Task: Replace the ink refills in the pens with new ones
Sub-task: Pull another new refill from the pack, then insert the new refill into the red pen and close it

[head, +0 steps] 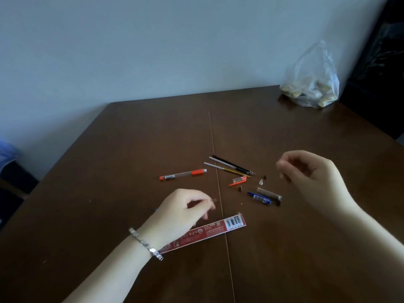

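- A flat red refill packet (218,228) is lying at a slant on the dark brown wooden bench (131,149), close to the person. A white barcode panel is showing at its right end; the rest of the print is too small to read.
- The left grip (181,212), with a silver linked bracelet (146,244) on its wrist, is hovering over the packet's left half. Its fingers are curling round a slim pen (213,200), with a pointed tip poking out on the right and a bit of blue on the left.
- A clear pen barrel (183,173) with an orange ribbed sleeve is lying further back, left of the bench's seam. Its small label is unreadable.
- Three thin refills (231,166), black, pale and gold, are lying side by side just right of the seam.
- Near them a clear cap with an orange clip (238,180), a blue-clipped cap (260,197), a brownish tube (269,192) and tiny cone-shaped tips (260,182) are lying scattered.
- The right grip (312,171) is hovering beside these parts with its fingers curled. It is too blurred to tell whether it is pinching anything.
- A crinkled clear plastic bag (310,84) of pale lumps is sitting at the far right corner.
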The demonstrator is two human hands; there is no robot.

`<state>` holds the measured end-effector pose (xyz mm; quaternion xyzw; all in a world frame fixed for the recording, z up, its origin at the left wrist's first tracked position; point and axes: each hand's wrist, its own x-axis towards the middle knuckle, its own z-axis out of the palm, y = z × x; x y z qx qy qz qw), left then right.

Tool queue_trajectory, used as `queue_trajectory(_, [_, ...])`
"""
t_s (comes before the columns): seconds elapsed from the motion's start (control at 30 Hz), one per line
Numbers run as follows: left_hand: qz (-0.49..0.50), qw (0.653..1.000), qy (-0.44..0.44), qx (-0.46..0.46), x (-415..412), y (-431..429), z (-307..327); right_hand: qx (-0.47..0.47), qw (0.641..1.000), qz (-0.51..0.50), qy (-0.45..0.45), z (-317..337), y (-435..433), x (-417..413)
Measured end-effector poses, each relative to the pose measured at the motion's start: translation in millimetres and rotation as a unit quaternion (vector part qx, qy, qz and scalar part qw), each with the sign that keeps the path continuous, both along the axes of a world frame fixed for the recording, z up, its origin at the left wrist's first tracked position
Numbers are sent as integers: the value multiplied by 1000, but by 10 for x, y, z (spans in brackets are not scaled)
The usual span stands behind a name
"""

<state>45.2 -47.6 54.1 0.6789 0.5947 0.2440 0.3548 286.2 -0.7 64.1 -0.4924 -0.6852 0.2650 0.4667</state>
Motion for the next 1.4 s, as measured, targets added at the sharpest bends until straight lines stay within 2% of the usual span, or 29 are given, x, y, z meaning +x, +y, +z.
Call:
queue_trajectory(0.07, [49, 990, 110, 73, -63, 26, -71, -70, 990, -41, -118, -161, 275, 94])
queue_trajectory(0.13, [62, 981, 148, 108, -83, 61, -129, -127, 973, -58, -184, -358, 507, 123])
queue_trajectory(0.3, [53, 964, 208, 156, -133, 263, -258, -181, 956, -55, -225, -610, 767, 113])
queue_trajectory(0.47, [30, 950, 281, 134, -140, 576, -364, -115, 972, -62, -194, -546, 469, 98])
queue_trajectory(0.67, [40, 933, 309, 180, -120, 588, -421, -62, 982, 10, -177, -402, -131, -89])
queue_trajectory(0.8, [33, 932, 259, 250, 1, 294, -308, -69, 975, 22, -208, -482, -311, -349])
queue_trajectory(0.93, [-12, 943, 237, 231, 134, -67, -310, -93, 962, 15, -255, -608, -350, -532])
queue_trajectory(1.0, [-5, 952, 225, 208, 150, -165, -358, -103, 968, 22, -229, -635, -343, -534])
queue_trajectory(1.17, [-1, 958, 218, 184, 168, -247, -419, -89, 992, 55, -73, -540, -390, -419])
queue_trajectory(1.27, [4, 973, 141, 184, 180, -263, -380, -89, 993, 65, 40, -423, -428, -318])
queue_trajectory(1.33, [4, 983, 90, 161, 191, -270, -327, -84, 992, 62, 71, -356, -433, -246])
queue_trajectory(1.4, [-2, 985, 73, 157, 202, -268, -277, -78, 993, 61, 58, -306, -438, -207])
